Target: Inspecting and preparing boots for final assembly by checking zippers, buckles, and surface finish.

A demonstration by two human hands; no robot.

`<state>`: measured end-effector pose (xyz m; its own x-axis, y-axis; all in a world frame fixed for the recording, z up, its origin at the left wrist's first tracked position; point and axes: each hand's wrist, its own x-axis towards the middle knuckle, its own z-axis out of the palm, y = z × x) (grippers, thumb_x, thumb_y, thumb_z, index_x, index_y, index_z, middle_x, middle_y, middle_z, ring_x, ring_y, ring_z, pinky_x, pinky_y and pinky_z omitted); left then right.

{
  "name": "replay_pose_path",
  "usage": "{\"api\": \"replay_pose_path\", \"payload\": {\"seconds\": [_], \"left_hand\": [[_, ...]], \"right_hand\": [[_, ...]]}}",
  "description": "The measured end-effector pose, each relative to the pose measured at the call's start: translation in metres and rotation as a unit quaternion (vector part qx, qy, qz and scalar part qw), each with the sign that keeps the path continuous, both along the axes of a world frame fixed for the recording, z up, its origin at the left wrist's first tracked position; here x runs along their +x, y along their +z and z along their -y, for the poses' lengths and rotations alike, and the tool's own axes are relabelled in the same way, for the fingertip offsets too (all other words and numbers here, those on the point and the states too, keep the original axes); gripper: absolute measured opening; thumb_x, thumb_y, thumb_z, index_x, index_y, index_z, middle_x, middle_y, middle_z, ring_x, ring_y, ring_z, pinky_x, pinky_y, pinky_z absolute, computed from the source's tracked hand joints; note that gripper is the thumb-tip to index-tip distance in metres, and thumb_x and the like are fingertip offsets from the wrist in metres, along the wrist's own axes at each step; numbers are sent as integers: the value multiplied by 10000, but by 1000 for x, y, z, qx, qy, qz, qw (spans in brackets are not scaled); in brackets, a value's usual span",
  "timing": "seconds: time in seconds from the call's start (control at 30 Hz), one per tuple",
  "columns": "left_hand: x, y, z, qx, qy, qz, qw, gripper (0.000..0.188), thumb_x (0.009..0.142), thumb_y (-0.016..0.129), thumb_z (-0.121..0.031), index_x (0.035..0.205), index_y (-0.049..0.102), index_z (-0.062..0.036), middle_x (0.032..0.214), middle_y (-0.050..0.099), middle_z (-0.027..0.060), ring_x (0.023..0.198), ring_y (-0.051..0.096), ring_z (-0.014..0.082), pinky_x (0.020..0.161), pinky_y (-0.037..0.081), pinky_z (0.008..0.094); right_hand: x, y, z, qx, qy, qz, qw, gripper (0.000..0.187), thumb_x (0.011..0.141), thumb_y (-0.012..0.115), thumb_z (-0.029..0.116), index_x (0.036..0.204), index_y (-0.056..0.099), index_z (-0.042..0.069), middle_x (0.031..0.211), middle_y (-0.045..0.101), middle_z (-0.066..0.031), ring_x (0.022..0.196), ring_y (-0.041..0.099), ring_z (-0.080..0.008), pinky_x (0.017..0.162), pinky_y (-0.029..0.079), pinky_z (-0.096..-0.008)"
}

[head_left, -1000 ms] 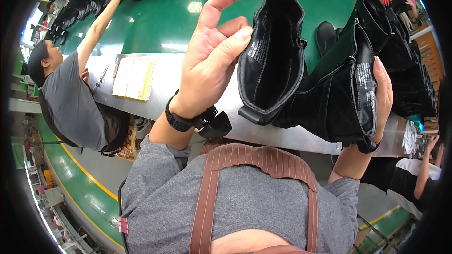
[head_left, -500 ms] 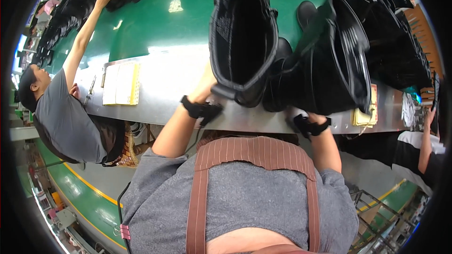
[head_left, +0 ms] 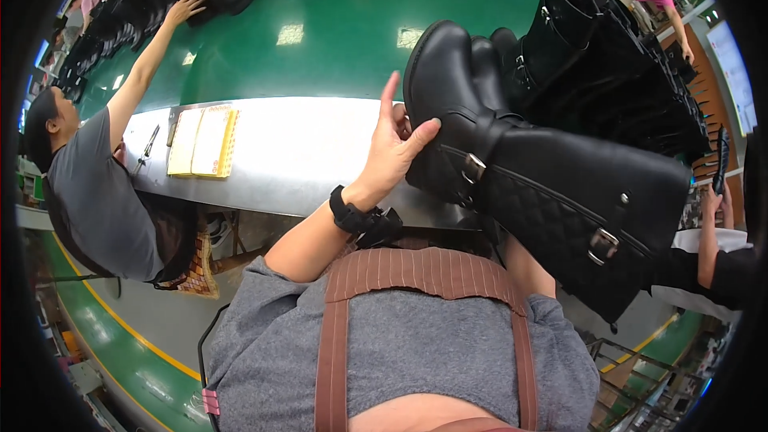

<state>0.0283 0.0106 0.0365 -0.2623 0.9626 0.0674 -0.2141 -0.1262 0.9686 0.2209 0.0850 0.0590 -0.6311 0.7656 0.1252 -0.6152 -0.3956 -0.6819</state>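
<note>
A tall black boot [head_left: 552, 192] with buckled straps and a quilted shaft is held up before me, over the table's near edge. Its toe points away from me and its shaft slants down to the right. My left hand [head_left: 392, 144] grips the foot near the sole, thumb against the leather and index finger stretched out. My right forearm [head_left: 530, 270] runs behind the shaft, which covers the right hand and its fingers. Just behind the held boot shows the toe of a second black boot [head_left: 486, 72].
Tall black boots [head_left: 560, 24] crowd the right of the green tabletop [head_left: 336, 56]; more stand far left. Yellow notepads [head_left: 204, 142] and small scissors [head_left: 149, 144] lie left on the metal edge. A co-worker [head_left: 112, 184] reaches across at left; others are at right.
An upright boot's opening faced me in the middle; now a boot lies sideways, shaft to the right. My left hand has come out from behind the boot onto the foot.
</note>
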Motion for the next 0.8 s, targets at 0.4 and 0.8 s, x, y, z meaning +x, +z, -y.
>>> {"api": "replay_pose_path", "payload": {"seconds": [0.4,0.8], "left_hand": [[-12,2,-8,49,-243,428,869,513,1026,371,-406,1386,393,-40,1358,505,120,1213,530,225,1021,452,378],[-55,12,31,53,-75,420,903,582,979,453,-469,1394,368,-71,1362,512,104,1254,500,233,1061,401,395]], "right_hand": [[24,-21,-3,-134,130,-160,969,468,976,509,288,1356,472,16,1335,535,-162,1181,552,-316,1051,422,-438],[-30,-4,2,-241,108,-156,952,481,956,543,410,1301,508,77,1329,550,-125,1236,529,-294,1015,466,-462]]}}
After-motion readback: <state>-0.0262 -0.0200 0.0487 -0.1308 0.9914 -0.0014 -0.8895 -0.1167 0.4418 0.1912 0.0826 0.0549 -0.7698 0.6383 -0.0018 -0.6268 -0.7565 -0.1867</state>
